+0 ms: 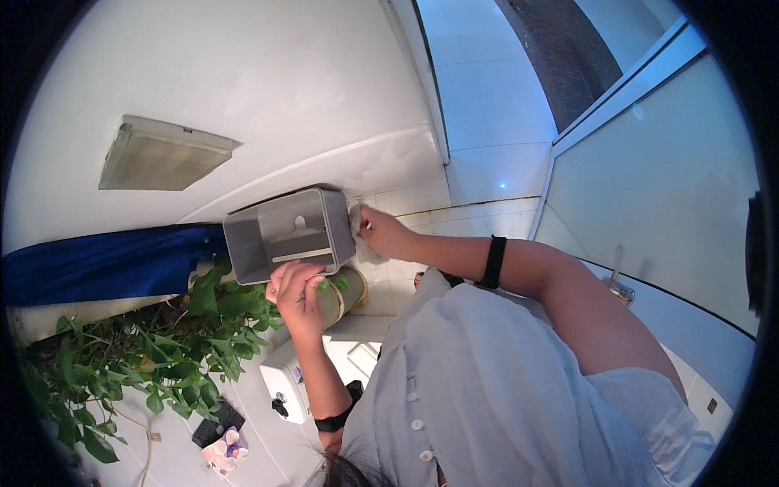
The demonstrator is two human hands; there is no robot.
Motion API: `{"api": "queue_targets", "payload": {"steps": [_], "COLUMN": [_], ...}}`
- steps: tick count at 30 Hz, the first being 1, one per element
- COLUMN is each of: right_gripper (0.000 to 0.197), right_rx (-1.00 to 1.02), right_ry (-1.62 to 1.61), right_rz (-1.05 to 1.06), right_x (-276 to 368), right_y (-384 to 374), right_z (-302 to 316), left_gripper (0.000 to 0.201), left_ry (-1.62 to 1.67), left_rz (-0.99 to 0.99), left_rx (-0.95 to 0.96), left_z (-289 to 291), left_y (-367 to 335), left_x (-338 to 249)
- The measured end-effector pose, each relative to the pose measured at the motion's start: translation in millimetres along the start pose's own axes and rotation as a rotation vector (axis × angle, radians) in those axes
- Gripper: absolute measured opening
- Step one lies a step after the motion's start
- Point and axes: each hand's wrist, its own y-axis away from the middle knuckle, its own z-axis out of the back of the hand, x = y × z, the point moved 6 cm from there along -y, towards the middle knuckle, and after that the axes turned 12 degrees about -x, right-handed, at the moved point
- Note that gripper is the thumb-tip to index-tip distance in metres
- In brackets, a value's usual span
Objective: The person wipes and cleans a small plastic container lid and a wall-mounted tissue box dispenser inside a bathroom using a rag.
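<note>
A grey rectangular plastic bin [338, 231] is tipped so that its open mouth faces me, and its inside shows. At its lower rim is my left hand [297, 290], with the fingers curled on the edge and the thumb bent in. My right hand [385, 233] pinches a pale grey cloth [369, 250] against the bin's right outer side. Part of the cloth hangs below the fingers. A light strip and a rounded cut-out are visible within the bin.
Leafy green plants [195, 341] spread close to my left hand, beside a blue cloth [114, 265]. Below the bin stands a round greenish container [331, 302]. A boxy fixture [166, 154] is on the white wall. To the right are a glass panel [657, 170] and a doorway.
</note>
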Motion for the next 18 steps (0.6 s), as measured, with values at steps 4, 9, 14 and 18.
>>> {"api": "queue_targets", "payload": {"steps": [4,9,14,18], "right_gripper": [0.012,0.019,0.018,0.015], "right_rx": [0.017,-0.269,-0.237,-0.140], "right_ry": [0.160,-0.397,-0.141,-0.126], "right_rz": [0.105,0.279,0.341,0.155], "right_x": [-4.3,65.4,52.7,21.8], "right_y": [11.9,14.7,6.4,9.7], "right_z": [-4.5,26.3,23.1,9.2], "left_gripper": [0.009,0.008,0.008,0.008], "left_ry": [0.023,-0.022,0.019,-0.004], "left_rz": [0.020,-0.015,0.017,0.005], "left_rx": [0.020,0.021,0.044,0.030], "left_z": [1.8,-0.8,-1.3,1.2], "left_y": [0.3,-1.3,-2.3,-2.3], "left_x": [3.1,-3.9,-3.8,-4.0]}}
